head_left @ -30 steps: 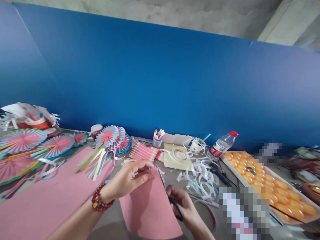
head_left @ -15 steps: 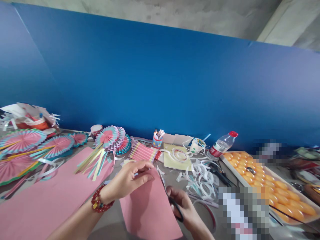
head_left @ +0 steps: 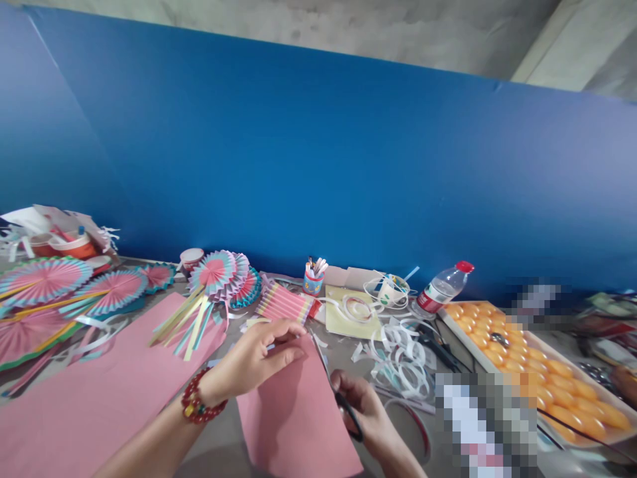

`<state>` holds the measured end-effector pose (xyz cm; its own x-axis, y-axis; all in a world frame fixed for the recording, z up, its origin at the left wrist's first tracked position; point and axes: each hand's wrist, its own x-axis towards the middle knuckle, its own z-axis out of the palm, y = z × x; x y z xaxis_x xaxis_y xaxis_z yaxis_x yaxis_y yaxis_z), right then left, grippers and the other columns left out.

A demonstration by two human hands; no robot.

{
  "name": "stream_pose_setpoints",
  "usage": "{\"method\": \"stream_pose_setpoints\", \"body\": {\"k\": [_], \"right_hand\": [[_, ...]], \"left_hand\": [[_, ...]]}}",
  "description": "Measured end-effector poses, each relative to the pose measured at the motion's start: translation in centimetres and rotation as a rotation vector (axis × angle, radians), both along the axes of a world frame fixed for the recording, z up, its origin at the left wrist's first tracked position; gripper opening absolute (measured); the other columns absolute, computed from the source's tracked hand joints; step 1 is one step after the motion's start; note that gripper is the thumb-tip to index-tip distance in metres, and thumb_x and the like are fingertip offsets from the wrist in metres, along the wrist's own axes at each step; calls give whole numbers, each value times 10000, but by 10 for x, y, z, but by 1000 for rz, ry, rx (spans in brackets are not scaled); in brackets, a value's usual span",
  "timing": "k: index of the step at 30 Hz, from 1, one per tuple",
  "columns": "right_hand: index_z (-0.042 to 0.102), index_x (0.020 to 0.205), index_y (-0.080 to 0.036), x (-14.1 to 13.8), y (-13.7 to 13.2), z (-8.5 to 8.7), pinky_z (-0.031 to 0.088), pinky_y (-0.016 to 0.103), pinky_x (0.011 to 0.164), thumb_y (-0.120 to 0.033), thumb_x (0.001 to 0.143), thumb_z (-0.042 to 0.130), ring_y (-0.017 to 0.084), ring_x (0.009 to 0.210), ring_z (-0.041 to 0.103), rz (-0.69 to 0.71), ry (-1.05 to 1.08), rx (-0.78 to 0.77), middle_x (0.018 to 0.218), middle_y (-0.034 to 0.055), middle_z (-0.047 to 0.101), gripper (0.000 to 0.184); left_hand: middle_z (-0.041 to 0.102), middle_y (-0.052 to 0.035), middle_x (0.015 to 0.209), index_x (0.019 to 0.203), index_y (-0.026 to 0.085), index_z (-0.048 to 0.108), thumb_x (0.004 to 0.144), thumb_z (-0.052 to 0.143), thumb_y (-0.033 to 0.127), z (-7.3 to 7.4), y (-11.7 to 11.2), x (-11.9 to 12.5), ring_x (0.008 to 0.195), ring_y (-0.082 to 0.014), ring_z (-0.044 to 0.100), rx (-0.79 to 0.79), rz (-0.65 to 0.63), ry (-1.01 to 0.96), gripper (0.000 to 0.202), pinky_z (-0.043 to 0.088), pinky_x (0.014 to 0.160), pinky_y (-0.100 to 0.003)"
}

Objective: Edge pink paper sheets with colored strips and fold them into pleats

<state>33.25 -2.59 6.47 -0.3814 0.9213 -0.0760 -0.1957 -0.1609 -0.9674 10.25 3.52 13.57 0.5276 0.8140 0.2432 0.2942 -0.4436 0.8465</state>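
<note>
- Pink paper sheet (head_left: 293, 411): lies flat on the grey surface (head_left: 219, 445) directly in front of the person, between the two hands, with its near end running out of the bottom of the view.
- Left hand (head_left: 253, 358): rests on the far end of the sheet, fingers curled and pinching the paper at its upper edge; a red bead bracelet (head_left: 196, 405) sits on the wrist.
- Right hand (head_left: 365, 411): closed around the black handles of the scissors (head_left: 351, 415) at the right side of the sheet.
- Scissors: thin blades point away from the person along the sheet's right edge, towards the left fingertips; whether the blades are parted cannot be told.
- Large pink sheet (head_left: 99, 392): spread on the surface to the left, well apart from the right hand.
- Folded paper fans (head_left: 44, 282) and a rosette with streamers (head_left: 213, 272): lie beyond the large sheet.
- Curled white strips (head_left: 403, 362): heaped just right of the scissors.
- Pen cup (head_left: 312, 282), water bottle (head_left: 440, 289) and tray of orange balls (head_left: 537, 372): placed along the back and right, before the blue wall (head_left: 318, 166).
</note>
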Motion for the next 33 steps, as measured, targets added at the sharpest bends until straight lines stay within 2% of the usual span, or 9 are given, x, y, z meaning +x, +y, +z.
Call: {"method": "stream_pose_setpoints", "body": {"k": [5,9,13,19,26,33], "right_hand": [[438,701,-191,1,0,-2,226,166,457,-630,629,794,44,483,261,-66,15,35,563,-69,375,570],[485,772,-194,6,-1,-2,221,164,425,-669,655,754,39,462,269,-103,61,67,601,-61,409,558],[524,803,-176,11,-2,2,221,165,442,-689,683,720,43,489,303,-64,24,80,629,-49,419,562],[496,791,-176,11,-4,3,219,172,469,-719,663,711,54,524,285,37,-27,67,627,-50,395,598],[439,762,-188,8,-4,0,198,175,475,-731,653,710,54,533,257,53,-27,66,619,-60,362,617],[445,774,-185,7,-3,2,191,182,479,-740,646,711,54,539,255,53,-27,56,627,-58,366,629]], "left_hand": [[692,-28,1030,1080,223,627,903,602,339,0,0,0,919,-169,641,-22,12,-8,213,509,780,-231],[682,-34,1022,1087,216,618,904,587,287,3,1,0,913,-161,641,-56,-4,-52,198,520,791,-223],[668,-38,1018,1096,214,614,912,570,260,3,3,-2,907,-154,625,-30,-27,-70,195,523,819,-234],[673,-31,1007,1086,218,620,906,594,267,-1,4,-2,917,-153,634,-40,-21,-107,188,517,820,-224],[676,-18,989,1037,218,629,926,566,262,2,3,-1,903,-145,626,8,-29,-63,135,486,775,-206],[675,1,952,1030,222,620,917,571,240,2,3,1,869,-133,611,20,-39,-43,124,460,748,-196]]}}
